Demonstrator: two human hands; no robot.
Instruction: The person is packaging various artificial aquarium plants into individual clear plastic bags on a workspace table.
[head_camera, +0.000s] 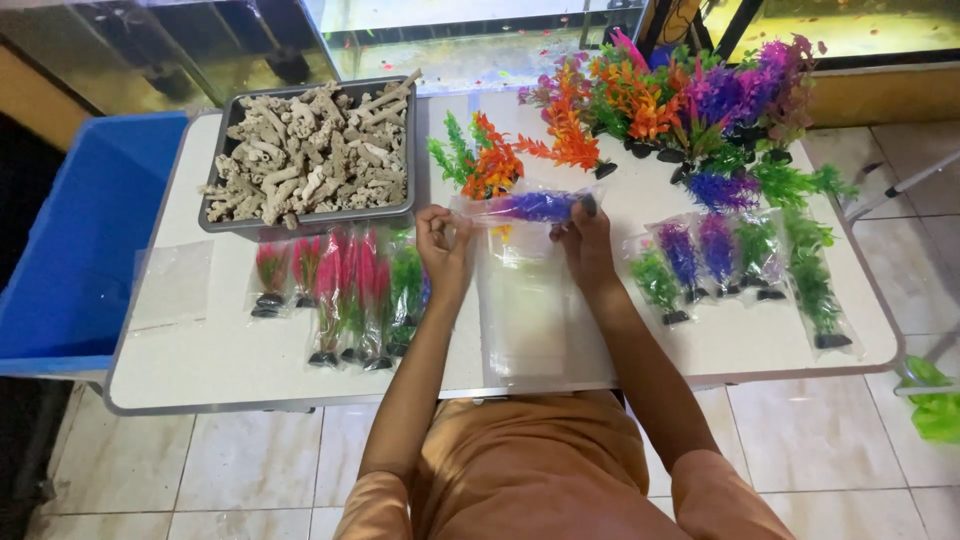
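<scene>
Hands are bagging a purple plastic plant (535, 207): left hand (443, 243) is pinching the clear bag's (480, 208) mouth, right hand (585, 240) is gripping its base end, just above the stack of empty bags (528, 318) on the surface (230, 365). Sealing and laying it aside likely comes next.

- The desk (200, 350) is white with a grey rim.
- The tray (312, 213) at its far left corner is dark grey, and its coral pieces (310, 150) are pale beige.
- The plants (690, 100) along the far edge are orange, purple, pink and green, on black bases.
- The bagged plant (535, 207) between the 2 hands is purple and blue in clear plastic.
- The bagged plants (345, 290) toward the left edge are pink, red and green.
- The packets (720, 255) toward the right edge are green and purple.
- The bin (80, 250) beyond the left edge is blue.
- The person's shirt (530, 470) is orange-brown.
</scene>
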